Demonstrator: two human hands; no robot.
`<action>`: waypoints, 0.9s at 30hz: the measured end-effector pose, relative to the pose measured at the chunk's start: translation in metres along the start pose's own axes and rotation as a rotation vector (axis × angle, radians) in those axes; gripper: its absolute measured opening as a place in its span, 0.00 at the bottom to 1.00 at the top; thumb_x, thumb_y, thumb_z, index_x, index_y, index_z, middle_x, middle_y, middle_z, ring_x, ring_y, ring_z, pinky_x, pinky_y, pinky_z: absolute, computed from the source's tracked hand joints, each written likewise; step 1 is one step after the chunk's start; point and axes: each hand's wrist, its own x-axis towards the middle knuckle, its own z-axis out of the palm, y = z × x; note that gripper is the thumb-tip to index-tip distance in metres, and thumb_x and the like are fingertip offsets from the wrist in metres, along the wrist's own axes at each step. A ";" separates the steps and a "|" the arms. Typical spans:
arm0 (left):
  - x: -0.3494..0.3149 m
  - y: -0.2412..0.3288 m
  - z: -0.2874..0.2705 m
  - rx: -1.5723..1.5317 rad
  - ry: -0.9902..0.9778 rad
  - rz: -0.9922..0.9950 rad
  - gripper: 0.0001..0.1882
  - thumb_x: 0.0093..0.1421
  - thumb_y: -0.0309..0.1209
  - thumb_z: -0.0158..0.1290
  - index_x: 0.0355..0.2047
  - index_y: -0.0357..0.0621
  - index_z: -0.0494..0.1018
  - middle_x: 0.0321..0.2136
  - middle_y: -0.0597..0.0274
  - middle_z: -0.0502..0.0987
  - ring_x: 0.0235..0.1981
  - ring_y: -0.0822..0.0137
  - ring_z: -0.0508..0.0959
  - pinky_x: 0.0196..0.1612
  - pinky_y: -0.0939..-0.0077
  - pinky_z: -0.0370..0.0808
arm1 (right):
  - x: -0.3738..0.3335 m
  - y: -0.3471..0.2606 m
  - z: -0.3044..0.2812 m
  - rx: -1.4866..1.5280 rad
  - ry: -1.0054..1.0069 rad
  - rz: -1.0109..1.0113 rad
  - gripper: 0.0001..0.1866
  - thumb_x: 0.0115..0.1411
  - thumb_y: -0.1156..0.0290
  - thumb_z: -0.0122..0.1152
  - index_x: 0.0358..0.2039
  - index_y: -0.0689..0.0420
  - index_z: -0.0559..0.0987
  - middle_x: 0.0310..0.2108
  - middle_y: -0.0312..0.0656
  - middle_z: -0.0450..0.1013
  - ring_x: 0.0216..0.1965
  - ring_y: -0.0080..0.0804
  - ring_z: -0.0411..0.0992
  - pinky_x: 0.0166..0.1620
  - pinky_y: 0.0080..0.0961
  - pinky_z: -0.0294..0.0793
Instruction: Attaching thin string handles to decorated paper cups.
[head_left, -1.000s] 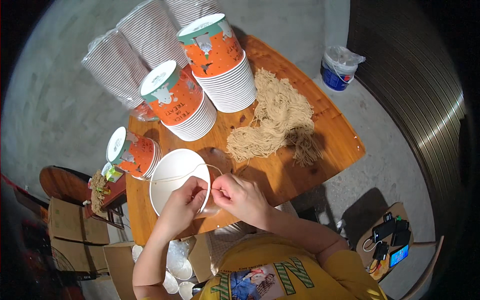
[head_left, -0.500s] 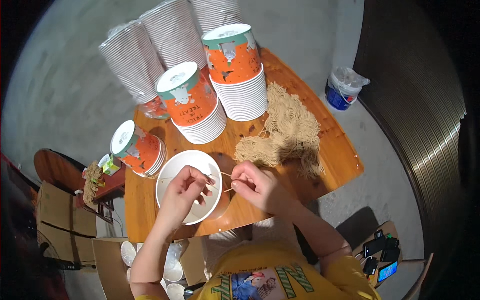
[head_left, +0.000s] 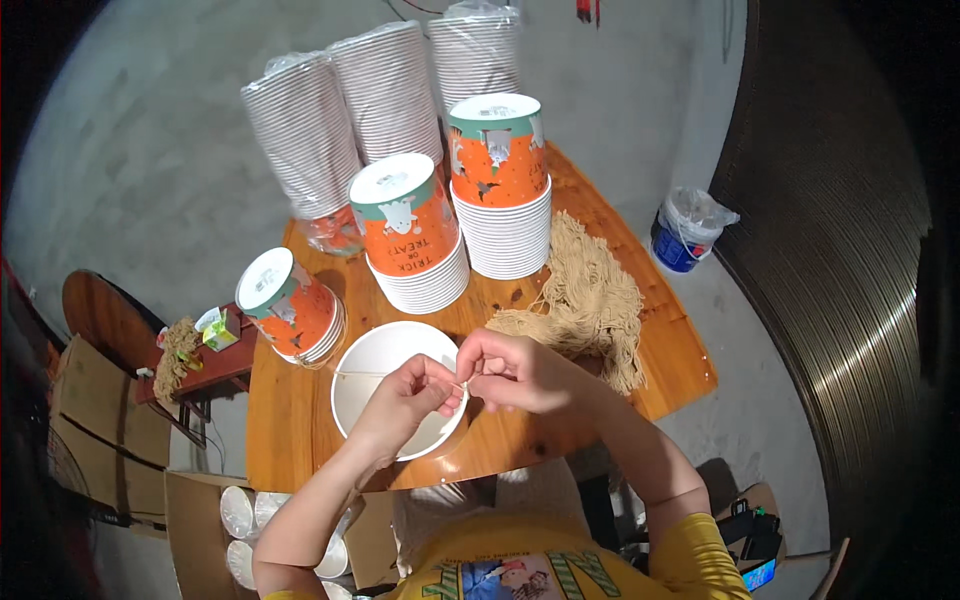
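Observation:
Over an open white paper bucket [head_left: 385, 345], my two hands meet at its right rim. My left hand [head_left: 408, 402] pinches a thin beige string [head_left: 360, 374] between thumb and fingertips. Part of this string runs left across the bucket's mouth. My right hand [head_left: 512, 374] is closed on the string too, its thumb and forefinger touching the left fingertips. A small gathered bit of string shows between the fingers, too small to tell whether it is knotted. Behind my right hand lies a loose heap of beige string [head_left: 590, 295].
Upside-down stacks of orange-and-green printed buckets stand left [head_left: 290, 310], centre [head_left: 405, 235] and right [head_left: 500, 165]. Plastic-wrapped bucket stacks [head_left: 385, 85] rise behind. A carton of white buckets [head_left: 238, 510] sits below the wooden table [head_left: 290, 440]. A lidded pail [head_left: 690, 230] stands on the floor.
My hands have come together, closing the gap where string was stretched between them. The fingertips now pinch at one spot. The whole view has shifted slightly, with the table appearing lower.

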 end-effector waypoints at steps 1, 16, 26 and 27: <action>0.001 -0.002 0.000 -0.008 -0.009 0.005 0.05 0.66 0.28 0.49 0.39 0.39 0.68 0.29 0.66 0.73 0.30 0.77 0.72 0.37 0.83 0.70 | 0.001 -0.005 0.000 -0.009 -0.028 0.052 0.07 0.62 0.80 0.53 0.40 0.60 0.69 0.29 0.32 0.69 0.28 0.16 0.68 0.30 0.13 0.67; 0.002 0.002 0.004 0.048 -0.064 0.003 0.07 0.66 0.29 0.49 0.41 0.39 0.70 0.30 0.69 0.73 0.29 0.78 0.71 0.35 0.83 0.70 | 0.026 0.012 -0.002 0.014 -0.081 -0.027 0.06 0.63 0.80 0.49 0.40 0.61 0.70 0.29 0.32 0.69 0.29 0.12 0.66 0.31 0.14 0.66; 0.008 -0.005 0.000 -0.102 -0.127 -0.120 0.07 0.64 0.32 0.53 0.37 0.42 0.73 0.30 0.70 0.74 0.29 0.79 0.71 0.34 0.86 0.68 | 0.011 0.051 -0.013 -0.167 0.141 -0.102 0.07 0.60 0.82 0.53 0.39 0.60 0.70 0.30 0.33 0.67 0.29 0.15 0.66 0.31 0.14 0.67; 0.007 -0.003 0.000 -0.130 -0.120 -0.131 0.07 0.64 0.32 0.53 0.37 0.42 0.73 0.30 0.70 0.74 0.29 0.80 0.71 0.34 0.86 0.68 | 0.006 0.057 -0.013 -0.203 0.167 -0.142 0.08 0.58 0.82 0.55 0.38 0.60 0.70 0.32 0.34 0.67 0.30 0.17 0.67 0.32 0.15 0.67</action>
